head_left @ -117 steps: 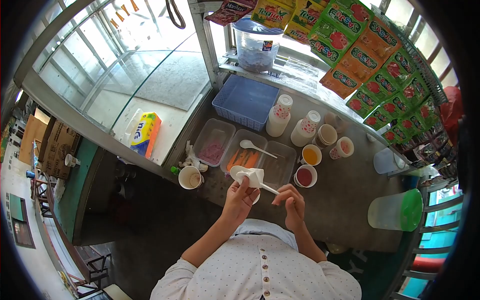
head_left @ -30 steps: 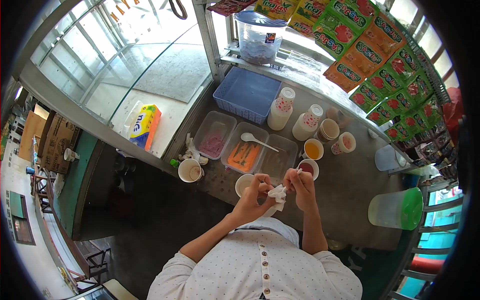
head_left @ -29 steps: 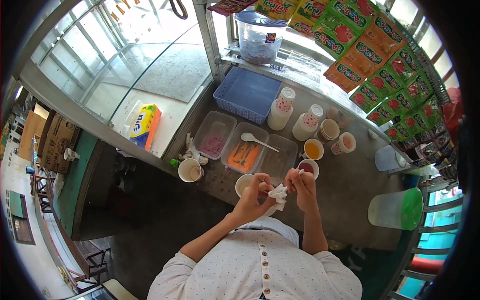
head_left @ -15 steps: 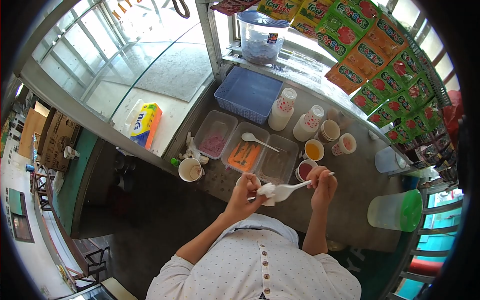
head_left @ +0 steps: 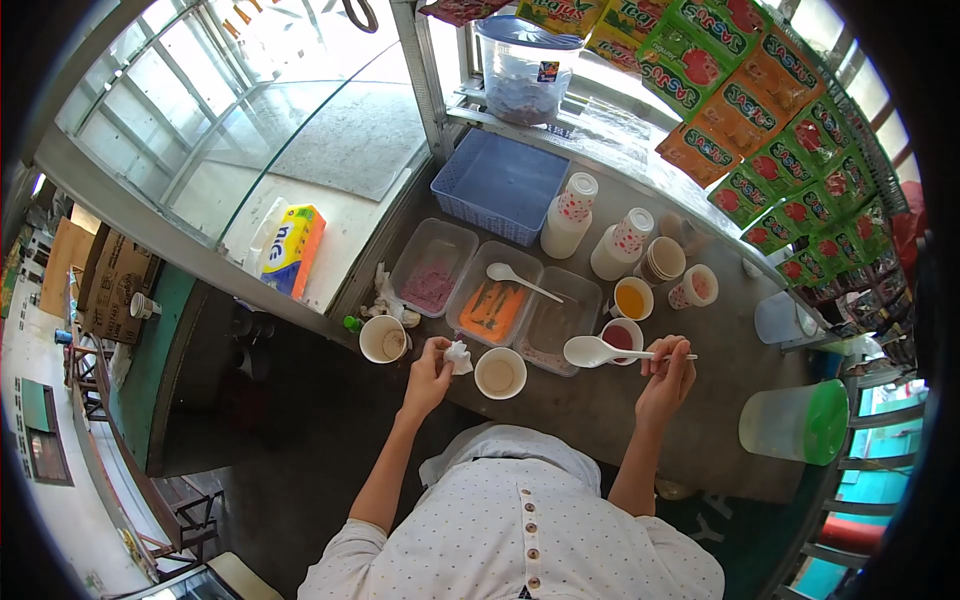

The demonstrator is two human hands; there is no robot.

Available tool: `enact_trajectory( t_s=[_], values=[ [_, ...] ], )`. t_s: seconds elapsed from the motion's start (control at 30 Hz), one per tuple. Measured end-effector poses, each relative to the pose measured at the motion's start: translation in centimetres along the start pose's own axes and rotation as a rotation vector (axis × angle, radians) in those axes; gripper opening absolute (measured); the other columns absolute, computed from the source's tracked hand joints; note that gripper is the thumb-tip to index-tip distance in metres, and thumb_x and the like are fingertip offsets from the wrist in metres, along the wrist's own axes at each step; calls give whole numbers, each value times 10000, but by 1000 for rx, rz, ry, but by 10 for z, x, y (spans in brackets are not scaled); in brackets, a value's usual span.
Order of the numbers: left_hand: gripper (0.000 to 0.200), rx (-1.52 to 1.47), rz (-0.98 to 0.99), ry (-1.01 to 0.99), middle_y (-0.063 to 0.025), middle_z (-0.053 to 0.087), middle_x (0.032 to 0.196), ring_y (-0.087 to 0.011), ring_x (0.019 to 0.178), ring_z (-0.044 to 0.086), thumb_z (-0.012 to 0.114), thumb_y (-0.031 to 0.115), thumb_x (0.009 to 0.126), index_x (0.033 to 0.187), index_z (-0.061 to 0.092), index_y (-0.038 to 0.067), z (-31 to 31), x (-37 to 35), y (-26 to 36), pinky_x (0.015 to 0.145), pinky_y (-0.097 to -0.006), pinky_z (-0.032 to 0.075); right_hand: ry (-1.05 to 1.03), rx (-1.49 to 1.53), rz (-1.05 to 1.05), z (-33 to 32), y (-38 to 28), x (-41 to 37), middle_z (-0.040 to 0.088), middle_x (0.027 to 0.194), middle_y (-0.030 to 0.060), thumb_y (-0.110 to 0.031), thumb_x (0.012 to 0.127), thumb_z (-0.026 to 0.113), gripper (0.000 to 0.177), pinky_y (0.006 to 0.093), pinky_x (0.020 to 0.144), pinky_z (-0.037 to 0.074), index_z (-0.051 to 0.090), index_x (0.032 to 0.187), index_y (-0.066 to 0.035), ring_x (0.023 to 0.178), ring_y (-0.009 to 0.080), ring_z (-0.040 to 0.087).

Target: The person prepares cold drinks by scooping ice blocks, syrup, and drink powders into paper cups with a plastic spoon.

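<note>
Well, right of centre, the right hand [head_left: 667,376] grips a spoon [head_left: 592,351] (bowl leftward); near centre, the left hand [head_left: 430,370] pinches tissue [head_left: 460,358].

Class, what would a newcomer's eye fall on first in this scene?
Rows of bright green and orange sachets hang at the upper right. Vivid orange contents stand out in the middle clear tub on the counter. The right hand holds out a white spoon.

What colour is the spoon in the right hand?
The spoon in the right hand is white, seen best in the head view.
</note>
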State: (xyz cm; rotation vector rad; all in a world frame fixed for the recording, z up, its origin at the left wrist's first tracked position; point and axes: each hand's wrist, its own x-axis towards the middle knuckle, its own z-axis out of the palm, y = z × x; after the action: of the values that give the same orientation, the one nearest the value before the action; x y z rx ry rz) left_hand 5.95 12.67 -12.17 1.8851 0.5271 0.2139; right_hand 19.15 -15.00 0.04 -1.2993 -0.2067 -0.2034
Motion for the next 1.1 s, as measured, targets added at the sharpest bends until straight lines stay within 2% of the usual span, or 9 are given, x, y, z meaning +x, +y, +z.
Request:
enact_trajectory(
  t_s=[0.1, 0.17, 0.27, 0.4, 0.57, 0.6, 0.7, 0.83, 1.1],
  values=[
    [344, 131, -39, -100, -165, 624, 880, -201, 724, 627, 578, 8, 796, 1118, 457, 27, 1, 2, -6, 650, -330, 483, 14, -48, -12, -2, -1, 0, 406, 631, -7, -347, 984, 383, 423, 214, 491, 307, 476, 692, -56, 559, 66, 370],
    [377, 310, 142, -22, -168, 588, 989, -297, 846, 617, 589, 23, 782, 1137, 468, 49, 3, 5, -7, 721, -385, 488, 12, -77, -37, -5, -2, 2, 411, 629, -3, -342, 985, 381, 423, 216, 488, 311, 475, 690, -54, 561, 67, 370],
    [408, 485, 145, 36, -164, 515, 1106, -367, 946, 572, 602, 50, 773, 1159, 471, 72, 2, -3, 17, 771, -418, 482, 54, -78, -72, -11, -4, 4, 420, 642, 2, -338, 984, 385, 417, 218, 488, 316, 475, 693, -53, 561, 71, 375],
    [483, 477, 250, 116, -159, 458, 1163, -365, 954, 564, 626, 62, 733, 1186, 461, 78, 5, -14, 20, 772, -400, 493, 136, -57, -104, -16, -3, 7, 430, 662, 5, -336, 984, 385, 403, 217, 486, 317, 479, 715, -52, 557, 72, 379],
    [776, 520, 447, 24, -151, 444, 1194, -324, 1099, 442, 688, 137, 617, 1316, 359, 64, 13, -28, 33, 889, -419, 392, 186, -61, -91, -10, -12, 5, 432, 673, 8, -336, 985, 383, 378, 206, 480, 317, 482, 760, -49, 567, 68, 399],
    [912, 531, 418, -19, -146, 423, 1257, -307, 1131, 401, 761, 243, 603, 1366, 298, 55, 17, -30, 31, 930, -426, 323, 185, -64, -93, -11, -12, 4, 432, 673, 8, -336, 985, 383, 378, 206, 480, 317, 482, 760, -49, 567, 68, 399],
    [999, 422, 391, 72, -131, 453, 1260, -289, 1116, 417, 815, 336, 584, 1377, 281, 45, 34, -30, 37, 924, -430, 326, 110, -37, -82, -12, -9, 3, 473, 711, 15, -328, 978, 414, 346, 219, 477, 327, 504, 789, -52, 577, 69, 417],
    [1050, 368, 385, 36, -109, 506, 1222, -282, 1093, 437, 834, 405, 566, 1376, 279, 35, 45, -22, 37, 921, -426, 326, 87, -84, -58, -1, -8, -4, 459, 678, 13, -343, 980, 399, 381, 210, 485, 328, 514, 778, -41, 566, 71, 417],
    [837, 79, 489, 130, -104, 525, 1119, -282, 1021, 489, 870, 232, 550, 1226, 409, 57, 33, -10, 50, 884, -399, 391, 6, -200, 8, 22, -8, -13, 468, 674, 11, -347, 979, 402, 389, 209, 494, 323, 536, 795, -33, 549, 72, 426]
  ],
)
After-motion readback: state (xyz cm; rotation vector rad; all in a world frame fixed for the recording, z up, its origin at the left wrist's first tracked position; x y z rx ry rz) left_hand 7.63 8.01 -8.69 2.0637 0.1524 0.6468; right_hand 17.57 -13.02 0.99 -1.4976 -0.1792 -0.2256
